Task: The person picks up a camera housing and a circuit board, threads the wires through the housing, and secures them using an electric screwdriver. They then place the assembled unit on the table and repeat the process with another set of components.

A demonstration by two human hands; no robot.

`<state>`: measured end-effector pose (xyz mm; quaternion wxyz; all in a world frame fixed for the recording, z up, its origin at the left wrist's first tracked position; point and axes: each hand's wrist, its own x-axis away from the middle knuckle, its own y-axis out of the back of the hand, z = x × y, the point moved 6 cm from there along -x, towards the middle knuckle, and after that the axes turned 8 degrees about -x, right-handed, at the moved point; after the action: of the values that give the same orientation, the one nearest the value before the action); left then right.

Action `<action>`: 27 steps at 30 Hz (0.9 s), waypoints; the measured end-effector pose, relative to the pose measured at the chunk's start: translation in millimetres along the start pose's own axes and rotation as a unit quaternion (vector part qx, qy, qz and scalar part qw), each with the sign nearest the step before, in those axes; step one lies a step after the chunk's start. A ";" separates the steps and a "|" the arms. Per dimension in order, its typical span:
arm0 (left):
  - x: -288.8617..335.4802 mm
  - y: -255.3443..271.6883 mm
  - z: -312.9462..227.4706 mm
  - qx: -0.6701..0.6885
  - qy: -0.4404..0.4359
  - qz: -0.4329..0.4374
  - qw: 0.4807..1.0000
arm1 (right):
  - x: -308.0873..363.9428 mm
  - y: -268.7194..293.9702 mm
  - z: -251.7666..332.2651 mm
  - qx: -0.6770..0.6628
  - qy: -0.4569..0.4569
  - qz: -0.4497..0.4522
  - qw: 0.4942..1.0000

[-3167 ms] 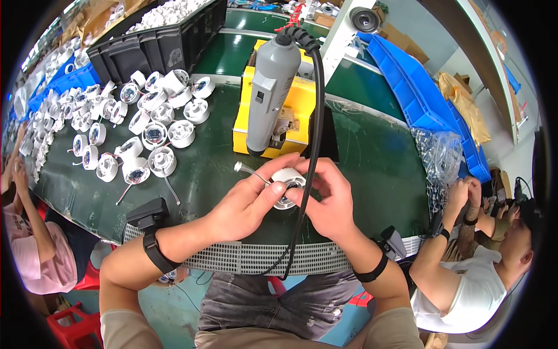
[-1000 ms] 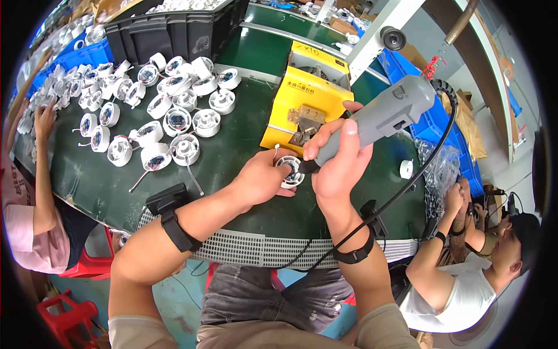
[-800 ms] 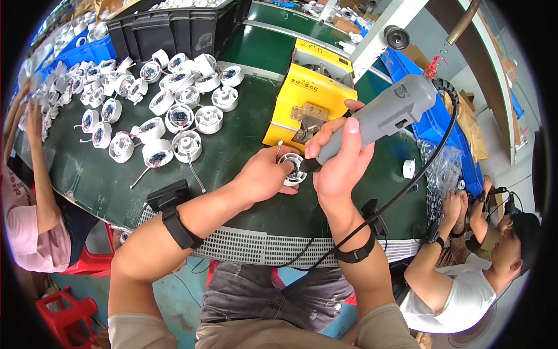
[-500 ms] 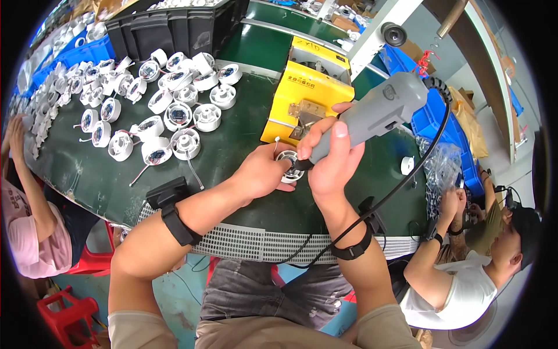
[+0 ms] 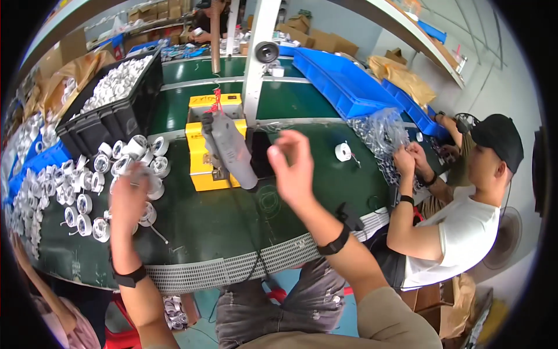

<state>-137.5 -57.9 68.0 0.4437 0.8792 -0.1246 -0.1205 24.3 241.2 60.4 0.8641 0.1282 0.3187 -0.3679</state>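
My left hand (image 5: 129,195), smeared by motion, is over the near edge of the cluster of white round housings (image 5: 120,166). Its fingers and anything in them are too blurred to make out. My right hand (image 5: 293,168) is raised above the bench with thumb and fingers apart, holding nothing. Just left of it, a grey electric screwdriver (image 5: 231,148) hangs tilted from a red cord (image 5: 217,102), in front of a yellow box-shaped fixture (image 5: 200,174). One white round housing (image 5: 343,152) with a wire sits apart, to the right of my right hand.
A black crate (image 5: 104,128) heaped with small white parts stands at the back left. Blue trays (image 5: 343,81) and a clear bag of small parts (image 5: 381,139) lie at the right. A white post (image 5: 257,70) rises behind the fixture. A co-worker (image 5: 465,227) sits at the right.
My right hand has let go of the screwdriver, which now hangs by the fixture. My left hand has moved left to the housings. The view has shifted up and right.
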 end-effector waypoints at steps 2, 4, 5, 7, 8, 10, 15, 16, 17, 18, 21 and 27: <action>-2.6 27.5 31.4 -0.101 -0.104 -0.236 0.961 | -21.9 60.1 -17.1 0.248 0.087 -0.106 0.959; -5.5 22.7 29.8 -0.149 -0.078 -0.263 0.950 | -40.0 132.7 -46.8 0.460 0.071 -0.166 0.869; -6.0 18.4 18.1 -0.184 -0.086 -0.272 0.941 | -46.6 171.4 -68.5 0.541 -0.003 -0.177 0.822; -0.4 14.0 4.5 -0.217 -0.110 -0.288 0.926 | -44.5 198.0 -81.1 0.620 -0.128 -0.136 0.762; 4.5 10.7 -6.8 -0.250 -0.133 -0.304 0.910 | -44.6 205.4 -84.4 0.621 -0.129 -0.140 0.761; 13.9 1.5 -29.1 -0.089 -0.199 -0.240 0.946 | -40.2 201.4 -92.9 0.555 -0.282 0.003 0.783; 52.2 -59.5 -64.8 0.225 -0.260 0.293 0.892 | -18.3 78.0 -19.9 0.248 0.039 0.131 0.959; 58.7 -74.6 -68.6 0.275 -0.234 0.318 0.877 | -7.9 48.2 3.6 0.185 0.069 0.206 0.958; 61.8 -90.1 -73.0 0.349 -0.209 0.337 0.849 | 3.9 26.1 20.2 0.140 0.092 0.273 0.947; 63.0 -102.6 -80.6 0.399 -0.205 0.319 0.835 | 14.6 6.2 31.7 0.101 0.102 0.330 0.933; 55.4 -118.6 -75.4 0.433 -0.217 0.289 0.826 | 36.2 -36.7 47.4 0.030 0.159 0.445 0.881; 44.2 -105.9 -61.9 0.392 -0.188 0.202 0.878 | 37.6 -48.0 19.3 -0.085 0.006 0.364 0.928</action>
<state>-64.1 35.1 13.5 0.0453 0.8978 -0.4174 -0.1327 18.5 178.1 51.5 0.9442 0.1636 0.2858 0.0009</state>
